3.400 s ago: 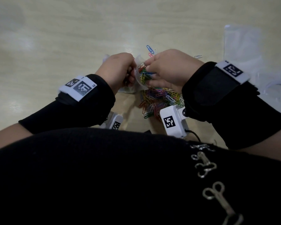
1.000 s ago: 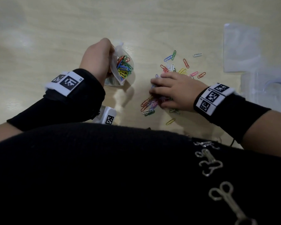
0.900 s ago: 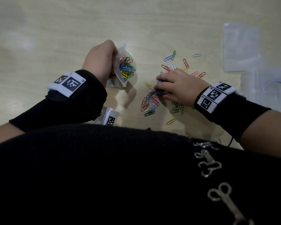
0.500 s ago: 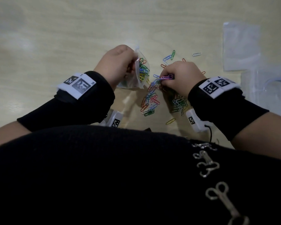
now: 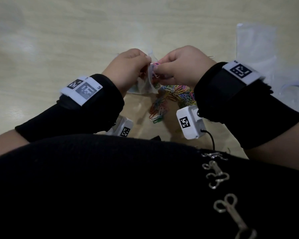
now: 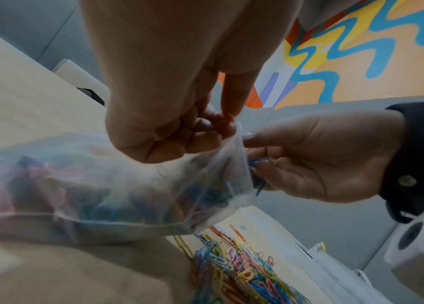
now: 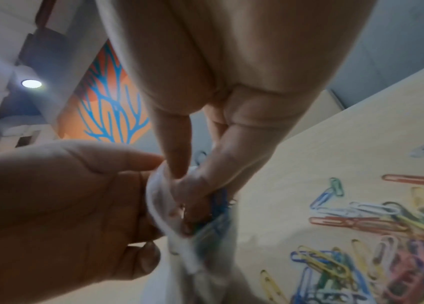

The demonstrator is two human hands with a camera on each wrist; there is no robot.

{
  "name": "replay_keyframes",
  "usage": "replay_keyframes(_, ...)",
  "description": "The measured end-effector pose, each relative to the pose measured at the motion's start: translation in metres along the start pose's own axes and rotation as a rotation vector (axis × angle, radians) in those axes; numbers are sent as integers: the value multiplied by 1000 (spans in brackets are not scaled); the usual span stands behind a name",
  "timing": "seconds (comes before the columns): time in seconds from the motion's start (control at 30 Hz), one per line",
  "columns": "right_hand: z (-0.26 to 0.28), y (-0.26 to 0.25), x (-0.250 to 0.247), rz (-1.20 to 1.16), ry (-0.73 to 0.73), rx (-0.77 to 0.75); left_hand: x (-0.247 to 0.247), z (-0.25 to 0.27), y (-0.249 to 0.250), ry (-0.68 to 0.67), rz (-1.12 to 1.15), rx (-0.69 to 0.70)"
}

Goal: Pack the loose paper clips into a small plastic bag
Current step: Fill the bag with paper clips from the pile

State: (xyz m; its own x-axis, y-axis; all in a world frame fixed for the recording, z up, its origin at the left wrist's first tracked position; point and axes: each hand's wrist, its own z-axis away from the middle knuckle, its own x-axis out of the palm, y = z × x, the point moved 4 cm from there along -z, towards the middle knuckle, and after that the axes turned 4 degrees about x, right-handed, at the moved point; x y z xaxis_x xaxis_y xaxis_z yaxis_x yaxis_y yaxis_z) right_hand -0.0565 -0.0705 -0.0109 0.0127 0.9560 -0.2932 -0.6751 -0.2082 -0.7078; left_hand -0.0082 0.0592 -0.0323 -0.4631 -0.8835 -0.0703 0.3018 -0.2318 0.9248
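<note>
A small clear plastic bag [image 5: 143, 87], partly filled with coloured paper clips, hangs just above the table. My left hand [image 5: 145, 60] pinches its rim and holds the mouth up. In the left wrist view the bag [image 6: 88, 185] bulges with clips beneath the left hand [image 6: 205, 131]. My right hand [image 5: 158, 69] grips a bunch of clips and has its fingertips inside the mouth of the bag [image 7: 164, 222]; blue clips show under the right hand [image 7: 187, 197]. A loose pile of clips [image 5: 178, 95] lies on the table below the right wrist.
Spare clear bags [image 5: 255, 40] lie flat at the back right, with a clear plastic item [image 5: 293, 87] nearer. One stray clip [image 5: 211, 57] lies beyond the right hand. My black-clothed body covers the table's near edge.
The right hand picked up a bunch of clips from the pile and carried it left to the bag mouth. The left hand brought the bag right, toward the middle.
</note>
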Motion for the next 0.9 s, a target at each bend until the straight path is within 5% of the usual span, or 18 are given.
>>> replay_keyframes(0.2, 11, -22, 3, 148, -43, -41, -9, 0, 7, 63, 43, -24)
replay_keyframes(0.3, 19, -32, -6, 179, 101, -144, -14, -1, 9, 115, 51, -31)
replay_keyframes(0.4, 19, -37, -14, 433, 271, -223, -17, -1, 10, 129, 79, -19)
replay_keyframes(0.5, 14, -30, -10, 701, 199, -124, -17, -2, 9, 120, 137, -30)
replay_keyframes(0.6, 13, -28, -3, 725, 164, -106, -16, -1, 11, 112, 135, -16)
replay_keyframes(0.77, 21, -41, -11, 537, 354, -301, -26, 0, 25, 143, 89, 145)
replay_keyframes(0.9, 17, -39, -7, 641, 197, -237, -29, -1, 27, 150, -75, 143)
